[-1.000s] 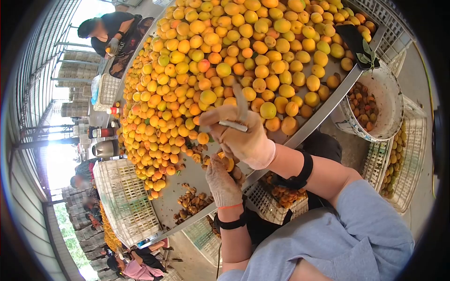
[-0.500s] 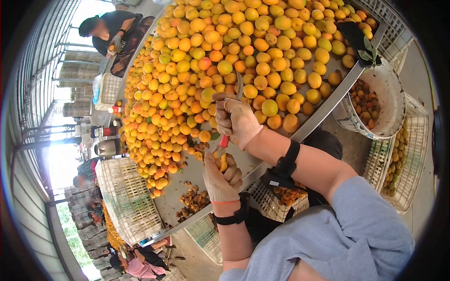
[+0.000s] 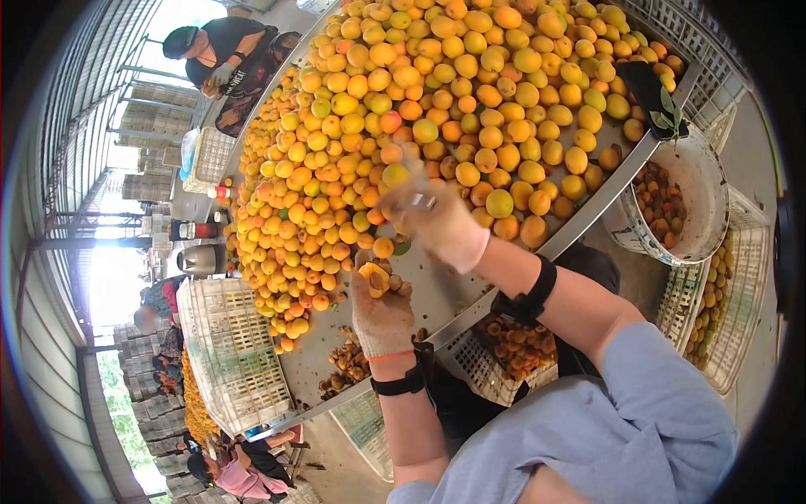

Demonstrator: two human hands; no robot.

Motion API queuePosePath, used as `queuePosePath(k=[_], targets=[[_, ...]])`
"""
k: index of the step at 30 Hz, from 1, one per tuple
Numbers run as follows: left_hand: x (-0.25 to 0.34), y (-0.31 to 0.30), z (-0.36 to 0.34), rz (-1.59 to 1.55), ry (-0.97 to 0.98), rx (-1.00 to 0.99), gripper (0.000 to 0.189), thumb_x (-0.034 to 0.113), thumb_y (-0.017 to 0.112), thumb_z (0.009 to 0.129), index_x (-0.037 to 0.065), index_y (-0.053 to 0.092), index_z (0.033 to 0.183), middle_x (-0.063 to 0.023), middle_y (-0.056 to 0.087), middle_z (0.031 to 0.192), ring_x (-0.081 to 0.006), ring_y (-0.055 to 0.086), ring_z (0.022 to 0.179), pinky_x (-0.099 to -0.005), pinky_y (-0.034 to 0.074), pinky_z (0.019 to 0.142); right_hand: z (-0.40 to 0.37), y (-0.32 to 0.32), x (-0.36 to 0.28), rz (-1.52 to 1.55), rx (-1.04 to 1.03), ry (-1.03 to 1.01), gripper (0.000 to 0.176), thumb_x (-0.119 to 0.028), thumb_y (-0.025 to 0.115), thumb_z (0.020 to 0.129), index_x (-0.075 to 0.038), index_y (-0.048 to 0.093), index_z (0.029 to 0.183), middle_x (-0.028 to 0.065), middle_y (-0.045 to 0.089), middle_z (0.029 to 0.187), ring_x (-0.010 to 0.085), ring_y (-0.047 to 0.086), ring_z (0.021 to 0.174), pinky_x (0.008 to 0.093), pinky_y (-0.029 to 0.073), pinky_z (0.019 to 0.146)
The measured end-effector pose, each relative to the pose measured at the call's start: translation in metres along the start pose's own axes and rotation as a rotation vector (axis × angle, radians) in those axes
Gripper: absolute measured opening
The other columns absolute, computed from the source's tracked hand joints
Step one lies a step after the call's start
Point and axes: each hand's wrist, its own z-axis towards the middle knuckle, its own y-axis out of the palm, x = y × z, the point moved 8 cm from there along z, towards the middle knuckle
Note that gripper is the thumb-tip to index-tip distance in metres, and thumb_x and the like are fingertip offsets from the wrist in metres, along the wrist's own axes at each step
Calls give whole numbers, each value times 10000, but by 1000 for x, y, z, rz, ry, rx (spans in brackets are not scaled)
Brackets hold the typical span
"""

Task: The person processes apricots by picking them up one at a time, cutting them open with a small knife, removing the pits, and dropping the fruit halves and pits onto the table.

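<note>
Fruit [image 3: 426, 130] on the table [image 3: 445, 290], bucket [image 3: 703, 193] to the right, crate [image 3: 231, 344] left

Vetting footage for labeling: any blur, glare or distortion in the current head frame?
Head view: right hand and its tool blurred; left hand and opened fruit clearer. Head view: bright openings at image left blown out. Head view: fisheye bowing, dark corners.

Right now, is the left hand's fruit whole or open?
Open: the fruit in the left hand shows its orange inner face.

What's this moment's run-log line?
left hand: holding cut fruit | right hand: gripping knife, blurred | table: whole fruit heaped
</note>
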Motion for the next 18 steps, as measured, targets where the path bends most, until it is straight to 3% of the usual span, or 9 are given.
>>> queuePosePath(k=[1,2,4,7,10,11,14,15,18], targets=[[0,3,1,-76,-57,-161,397,386,520,940,128,529,1242,-75,588,1000,-186,547,842,-334,451,744,2,13,7,-261,-63,-340,265,-114,587,830,-88,653,1086,34,648,827,152,620,749,275,493,699],[-1,8,1,-78,-55,-161,397,386,520,940,128,529,1242,-75,588,1000,-186,547,842,-334,451,744,-2,18,8,-262,-66,-340,265,-114,587,830,-88,653,1086,34,648,827,152,620,749,275,493,699],[1,4,1,-61,32,36,412,385,523,934,104,528,1236,-73,594,1067,-223,570,979,-384,471,861,-13,51,27,-843,-367,-267,228,-147,627,790,-98,659,1010,63,651,964,279,650,916,376,519,780],[2,-7,4,118,15,1,400,365,504,941,70,528,1210,-74,594,1122,-252,561,1076,-429,445,953,-17,56,41,-1095,-391,-213,258,-182,661,744,-100,642,988,85,655,971,283,652,903,374,527,745],[-1,-12,7,37,6,120,362,332,490,949,42,530,1161,-69,596,1120,-247,568,1047,-425,451,934,-29,67,38,-1371,-358,-251,272,-206,671,740,-102,614,985,71,659,903,274,658,825,374,528,712],[-6,-15,7,-91,-212,113,313,307,479,954,40,529,1111,-72,603,1091,-241,574,1007,-413,459,917,-28,65,41,-1373,-359,-250,272,-206,671,740,-102,614,985,71,659,903,274,658,825,374,528,712],[10,-3,0,-175,-30,-61,305,299,461,961,31,523,1091,-89,608,1052,-236,576,969,-399,468,896,-19,51,32,-1195,-232,-291,257,-236,677,754,-91,594,949,85,652,841,283,658,734,379,527,641],[12,-8,-6,-351,-36,284,275,282,443,967,40,550,1041,-121,583,896,-250,558,764,-389,495,738,-15,42,20,-1129,-200,-266,259,-246,657,784,-77,590,969,117,655,845,301,661,762,377,528,658],[18,-11,-13,46,26,24,297,269,448,963,6,509,1089,-126,598,1035,-240,570,944,-438,469,874,-7,24,21,-1116,-269,-35,296,-255,664,809,-48,596,1010,164,661,851,323,656,778,378,526,672]])
